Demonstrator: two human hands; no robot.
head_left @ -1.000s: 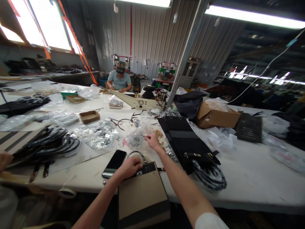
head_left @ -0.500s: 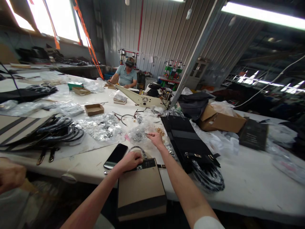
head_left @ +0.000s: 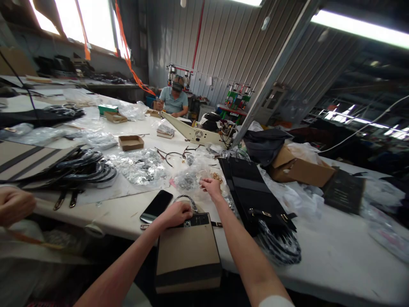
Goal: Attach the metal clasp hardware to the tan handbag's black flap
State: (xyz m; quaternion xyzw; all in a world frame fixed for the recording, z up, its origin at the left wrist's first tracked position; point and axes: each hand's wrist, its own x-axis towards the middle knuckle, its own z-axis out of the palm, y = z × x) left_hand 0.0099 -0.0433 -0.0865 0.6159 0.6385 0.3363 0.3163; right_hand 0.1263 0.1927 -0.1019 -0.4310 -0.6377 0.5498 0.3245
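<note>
A tan and black handbag [head_left: 188, 253] hangs over the table's front edge, its wrapped handle up on the tabletop. My left hand [head_left: 176, 213] is closed on the bag's top edge by the handle, beside a small metal fitting. Farther in, my right hand [head_left: 211, 187] reaches to clear plastic bags [head_left: 188, 178] of small metal parts, fingers pinched together. What they hold, if anything, is too small to make out. Gold-coloured hardware [head_left: 216, 177] lies just past the right hand. A black phone [head_left: 156, 207] rests left of the bag, with a metal clasp [head_left: 145, 227] near it.
Black bag pieces [head_left: 252, 187] lie to the right, and tan ones with wrapped handles [head_left: 32, 162] to the left. Behind are a small cardboard box [head_left: 131, 143] and a cream machine [head_left: 198, 135]. A co-worker [head_left: 174, 100] sits beyond; another person's hand [head_left: 15, 204] is at far left.
The view has shifted slightly, moving the scene a little to the right. My right hand's fingers have drawn in at the plastic bags. My left hand stays on the handbag.
</note>
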